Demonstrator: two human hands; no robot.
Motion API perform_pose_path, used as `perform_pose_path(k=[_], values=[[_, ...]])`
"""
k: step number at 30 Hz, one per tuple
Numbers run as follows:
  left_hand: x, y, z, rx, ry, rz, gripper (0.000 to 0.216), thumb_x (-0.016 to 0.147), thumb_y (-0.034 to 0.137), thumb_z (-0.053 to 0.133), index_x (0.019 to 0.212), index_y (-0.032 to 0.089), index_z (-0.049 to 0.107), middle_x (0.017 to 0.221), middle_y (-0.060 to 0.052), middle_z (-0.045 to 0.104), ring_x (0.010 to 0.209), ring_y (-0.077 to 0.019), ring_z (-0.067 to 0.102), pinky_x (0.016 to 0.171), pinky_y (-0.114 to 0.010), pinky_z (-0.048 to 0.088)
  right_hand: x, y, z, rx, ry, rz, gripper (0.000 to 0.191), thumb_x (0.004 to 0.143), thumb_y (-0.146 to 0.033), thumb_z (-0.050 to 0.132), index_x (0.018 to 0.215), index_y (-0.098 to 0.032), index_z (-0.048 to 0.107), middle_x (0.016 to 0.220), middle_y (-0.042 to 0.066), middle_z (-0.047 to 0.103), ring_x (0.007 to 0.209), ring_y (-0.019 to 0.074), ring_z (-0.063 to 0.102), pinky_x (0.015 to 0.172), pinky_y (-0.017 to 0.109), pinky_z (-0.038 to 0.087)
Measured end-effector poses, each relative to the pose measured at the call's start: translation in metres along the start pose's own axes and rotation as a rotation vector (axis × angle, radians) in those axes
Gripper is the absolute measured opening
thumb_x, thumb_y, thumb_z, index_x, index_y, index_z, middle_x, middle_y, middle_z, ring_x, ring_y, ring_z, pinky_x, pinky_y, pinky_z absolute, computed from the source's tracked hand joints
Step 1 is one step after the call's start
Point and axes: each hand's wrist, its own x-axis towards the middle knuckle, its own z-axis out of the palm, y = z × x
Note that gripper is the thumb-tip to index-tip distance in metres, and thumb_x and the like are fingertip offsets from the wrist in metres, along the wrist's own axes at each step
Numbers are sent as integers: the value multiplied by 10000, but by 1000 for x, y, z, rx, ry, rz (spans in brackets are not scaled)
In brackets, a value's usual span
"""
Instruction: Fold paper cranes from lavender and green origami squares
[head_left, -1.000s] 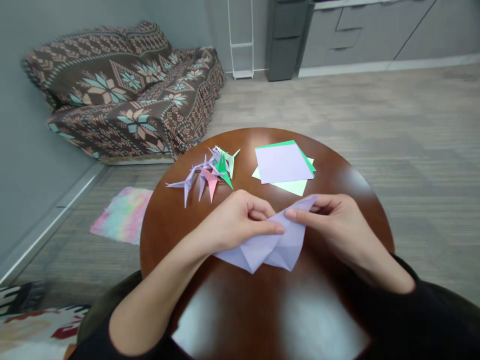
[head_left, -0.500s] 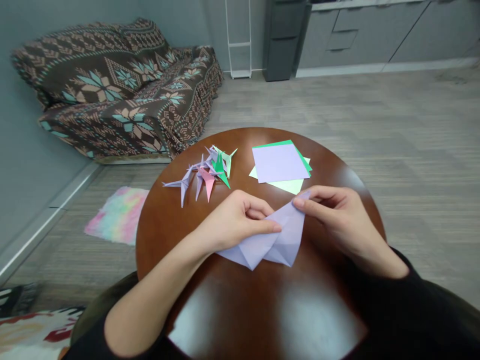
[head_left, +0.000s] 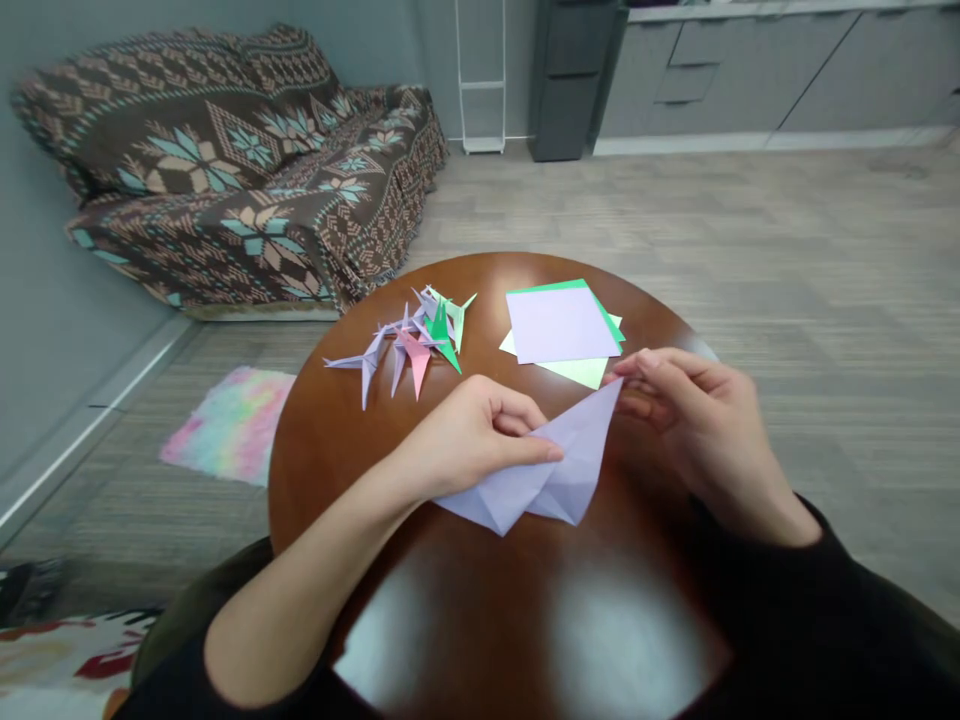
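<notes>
A partly folded sheet of lilac origami paper [head_left: 577,450] is held above the table, its loose flaps hanging toward me. My left hand [head_left: 487,435] pinches it, thumb on the front and the other fingers curled behind. At the paper's upper right corner is my right hand [head_left: 675,410], its thumb lifted off the sheet and its fingers loosely bent by the tip. Whether those fingertips still touch the corner is hard to see. Beyond the left hand lie several folded paper cranes [head_left: 420,335] in lilac, pink, green and pale green.
A stack of square paper sheets [head_left: 562,325], lilac on top with green ones beneath, lies toward the far side of the round brown table [head_left: 322,430]. Behind it stand a sofa with a patterned cover [head_left: 262,200] and grey cabinets [head_left: 720,80]. A pastel fluffy mat [head_left: 232,425] lies on the floor.
My right thumb has come away from the paper's corner, and that hand has shifted slightly right and up. My left hand keeps its pinch. The view has tilted a little.
</notes>
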Motion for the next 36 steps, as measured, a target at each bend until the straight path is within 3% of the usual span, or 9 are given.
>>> perform_pose_path(k=[4, 11, 17, 25, 36], values=[[1, 0, 1, -15, 18, 20, 335, 717, 404, 840, 859, 111, 765, 742, -63, 756, 572, -135, 623, 505, -209, 405, -4, 1, 2, -79, -175, 69, 179, 804, -381, 818, 779, -209, 775, 744, 22, 721, 687, 160, 655, 655, 279, 564], [1, 3, 3, 2, 12, 39, 317, 772, 410, 790, 866, 109, 763, 703, -49, 737, 522, -106, 560, 477, -197, 361, -5, 4, 6, -123, -133, 14, 204, 798, -399, 810, 775, -200, 770, 704, 15, 717, 624, 153, 628, 600, 277, 517], [2, 1, 5, -17, 16, 33, 368, 712, 428, 837, 858, 101, 752, 715, -59, 739, 538, -108, 556, 483, -196, 368, -8, 5, 10, -155, -282, 84, 264, 801, -439, 809, 813, -176, 790, 747, 44, 762, 649, 176, 658, 598, 280, 520], [1, 1, 4, -14, 16, 45, 373, 721, 454, 823, 844, 109, 751, 708, -50, 734, 534, -107, 550, 477, -198, 352, -10, 5, 10, -184, -228, 61, 238, 790, -428, 824, 784, -191, 798, 736, 36, 769, 655, 179, 673, 614, 281, 538], [0, 3, 4, -83, -3, 26, 254, 723, 343, 834, 804, 119, 745, 663, -11, 700, 530, -86, 513, 476, -182, 341, -8, 12, 11, -142, -221, 76, 255, 794, -429, 820, 752, -182, 774, 698, 25, 735, 606, 151, 615, 582, 269, 492]])
